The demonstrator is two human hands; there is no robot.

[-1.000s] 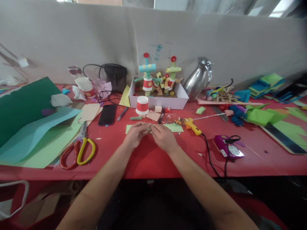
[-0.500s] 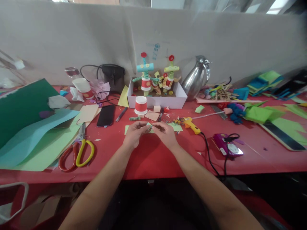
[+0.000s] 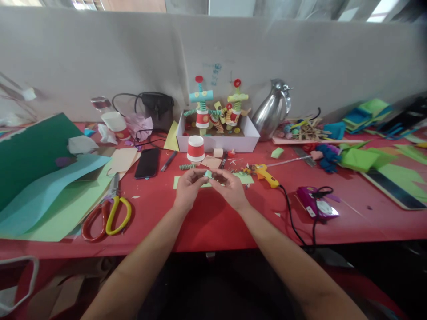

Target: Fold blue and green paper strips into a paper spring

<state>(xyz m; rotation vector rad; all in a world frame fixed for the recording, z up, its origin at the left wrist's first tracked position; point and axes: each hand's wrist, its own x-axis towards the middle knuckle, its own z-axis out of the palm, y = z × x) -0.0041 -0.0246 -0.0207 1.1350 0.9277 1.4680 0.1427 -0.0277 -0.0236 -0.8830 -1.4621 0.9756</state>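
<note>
Between the fingertips of my left hand (image 3: 189,187) and my right hand (image 3: 230,189) is a small piece of pale green paper (image 3: 208,174), pinched from both sides. Its exact fold is too small to make out. Under and behind my hands lies a light green paper strip (image 3: 244,178) on the red table. Just beyond my left hand rests a green folded paper spring (image 3: 187,167), with a red and white paper cup (image 3: 195,149) upside down behind it. A yellow glue gun (image 3: 266,175) lies to the right of my right hand.
Paper figures stand in a white box (image 3: 218,143) at the back. A steel jug (image 3: 272,111) is beside it. Large scissors (image 3: 111,213), a phone (image 3: 147,163) and coloured paper sheets (image 3: 50,213) lie left. A purple device (image 3: 316,202) with a black cord sits right.
My fingers have shifted slightly around the green paper, which now shows a bit more between them. The view has tipped a little; the other things stay in place.
</note>
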